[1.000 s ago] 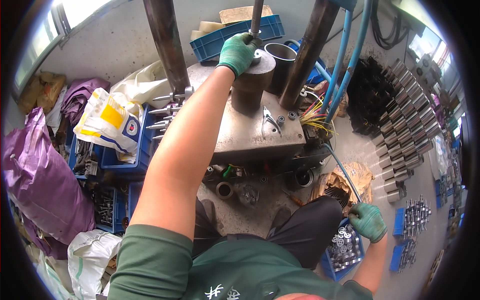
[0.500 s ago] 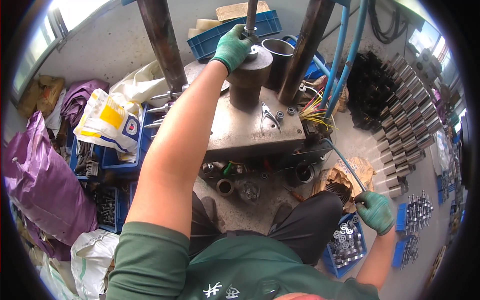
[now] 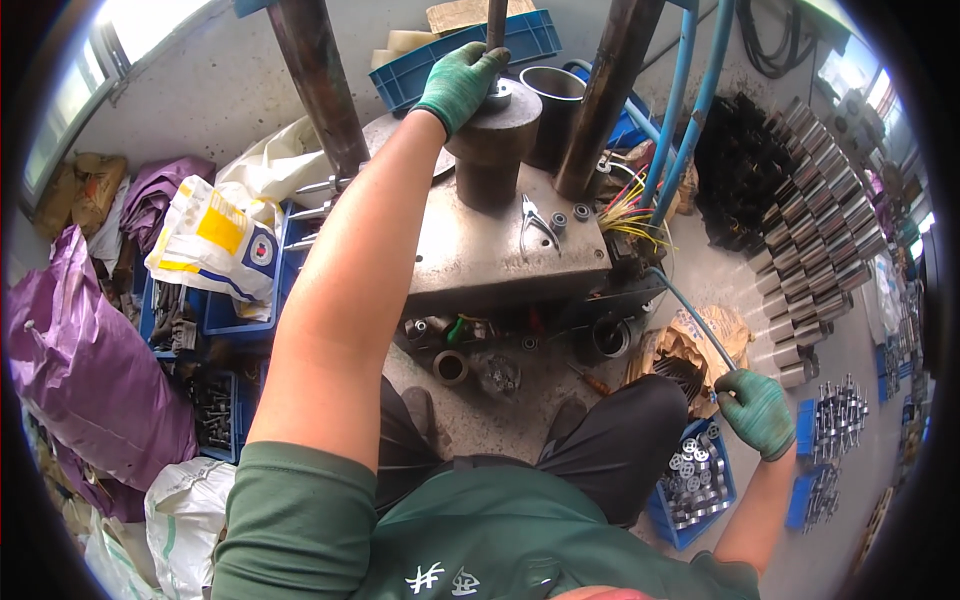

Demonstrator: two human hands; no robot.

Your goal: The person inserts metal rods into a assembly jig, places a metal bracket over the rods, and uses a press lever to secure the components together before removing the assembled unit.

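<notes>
My left hand (image 3: 462,86), in a green glove, is closed around the lower part of an upright metal rod (image 3: 497,22). Just beneath the fingers, a metal ring (image 3: 495,98) rests on top of a thick steel cylinder (image 3: 490,150); the fingers partly hide where rod and ring meet. The cylinder stands on a heavy steel machine bed (image 3: 470,240). Low on the right, my gloved right hand (image 3: 757,414) grips the end of a long thin lever (image 3: 690,318) that slants up to the machine's side. Pliers (image 3: 537,228) and small bearings (image 3: 570,216) lie on the bed.
Two dark steel columns (image 3: 322,95) (image 3: 612,100) flank the cylinder. Blue hoses (image 3: 690,110) and coloured wires (image 3: 632,222) run at the right. A blue bin of metal parts (image 3: 692,480) sits by my right knee; stacked steel tubes (image 3: 815,240) stand beyond. Sacks (image 3: 95,350) crowd the left.
My left hand has shifted slightly down the rod, and the collar seen at its fingers is now hidden. My right hand stays on the lever. The whole view has shifted a little.
</notes>
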